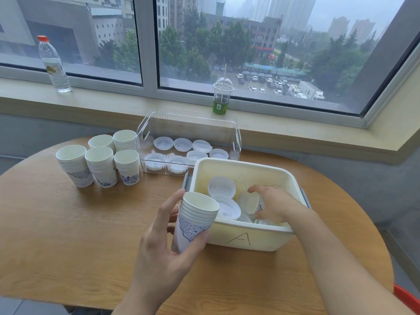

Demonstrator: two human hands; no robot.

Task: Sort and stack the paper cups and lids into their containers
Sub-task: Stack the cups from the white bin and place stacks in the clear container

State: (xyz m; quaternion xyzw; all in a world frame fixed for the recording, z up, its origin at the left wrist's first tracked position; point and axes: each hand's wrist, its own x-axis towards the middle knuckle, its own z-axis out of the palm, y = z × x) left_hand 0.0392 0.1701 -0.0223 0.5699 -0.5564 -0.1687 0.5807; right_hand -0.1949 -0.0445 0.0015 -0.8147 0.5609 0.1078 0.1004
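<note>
My left hand (163, 237) grips a short stack of white paper cups with blue patterns (195, 220), held tilted just left of the cream bin marked "A" (241, 241). My right hand (276, 204) reaches inside that bin and grips a single paper cup (253, 203) lying on its side. White lids (223, 201) lie loose in the bin beside it. A clear plastic box (236, 135) behind the bin holds several white lids (181, 144). Several stacks of paper cups (100, 163) stand on the table to the left.
The round wooden table (68, 235) sits against a windowsill. A water bottle (54, 64) stands on the sill at left, and a domed clear drink cup with a green sleeve (221, 96) at centre. A red chair edge (406, 296) shows at lower right.
</note>
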